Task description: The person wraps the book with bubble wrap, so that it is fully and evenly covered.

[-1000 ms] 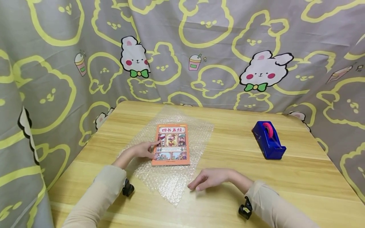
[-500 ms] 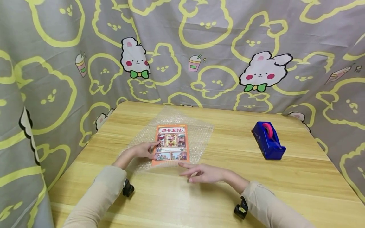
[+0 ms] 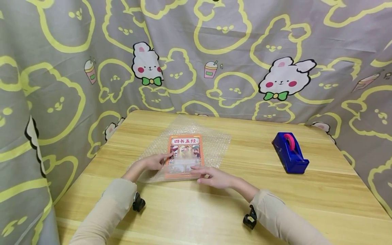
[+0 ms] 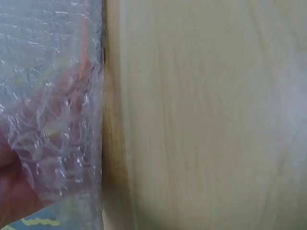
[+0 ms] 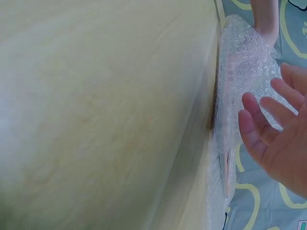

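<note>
An orange comic-style book [image 3: 186, 141] lies on a sheet of clear bubble wrap [image 3: 216, 145] set cornerwise. The sheet's front corner is folded back over the lower part of the cover, which looks hazy through it. My left hand [image 3: 153, 162] rests at the book's left edge with extended fingers touching the cover; in the left wrist view the wrap partly covers that hand [image 4: 14, 191]. My right hand [image 3: 214, 177] touches the folded wrap near the book's lower right corner. Its fingers are spread and loosely bent in the right wrist view, beside the wrap [image 5: 244, 57].
A blue tape dispenser [image 3: 291, 153] with a pink roll stands toward the right of the wooden table [image 3: 190, 214]. A grey curtain [image 3: 239, 44] with rabbit drawings hangs behind the table and along its sides.
My right hand has moved forward and left, bringing the wrap's front corner up from the table and over the lower part of the book. My left hand has stayed at the book's left edge.
</note>
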`<action>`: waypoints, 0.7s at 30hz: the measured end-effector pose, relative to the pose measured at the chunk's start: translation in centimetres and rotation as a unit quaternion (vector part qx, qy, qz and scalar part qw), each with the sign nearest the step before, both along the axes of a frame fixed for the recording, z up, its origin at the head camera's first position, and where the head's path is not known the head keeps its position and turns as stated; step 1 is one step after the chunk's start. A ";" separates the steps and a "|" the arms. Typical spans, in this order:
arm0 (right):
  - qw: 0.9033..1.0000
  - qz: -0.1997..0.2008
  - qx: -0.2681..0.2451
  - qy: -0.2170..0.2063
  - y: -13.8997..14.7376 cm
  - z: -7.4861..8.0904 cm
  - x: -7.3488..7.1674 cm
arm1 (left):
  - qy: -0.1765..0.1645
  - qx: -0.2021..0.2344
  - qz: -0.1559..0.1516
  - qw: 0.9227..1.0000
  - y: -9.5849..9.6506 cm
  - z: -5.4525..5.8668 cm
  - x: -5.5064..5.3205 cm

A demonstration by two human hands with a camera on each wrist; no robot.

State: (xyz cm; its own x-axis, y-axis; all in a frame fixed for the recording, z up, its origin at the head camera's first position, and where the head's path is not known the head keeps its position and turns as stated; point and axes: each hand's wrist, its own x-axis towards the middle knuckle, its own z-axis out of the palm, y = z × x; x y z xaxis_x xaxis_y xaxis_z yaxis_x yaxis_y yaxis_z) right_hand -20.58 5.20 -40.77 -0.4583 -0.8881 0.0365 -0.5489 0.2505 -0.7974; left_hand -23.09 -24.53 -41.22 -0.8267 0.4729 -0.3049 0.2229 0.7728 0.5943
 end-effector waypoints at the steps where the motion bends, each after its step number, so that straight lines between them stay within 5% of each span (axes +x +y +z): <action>1: 1.000 -0.005 0.001 0.000 -0.1 0.0 -0.1 | -0.005 0.007 0.002 1.000 -0.1 0.0 0.0; 21: 0.997 -0.081 0.009 0.010 -2.3 -0.6 -2.2 | -0.051 0.034 0.057 0.996 -0.4 0.0 0.0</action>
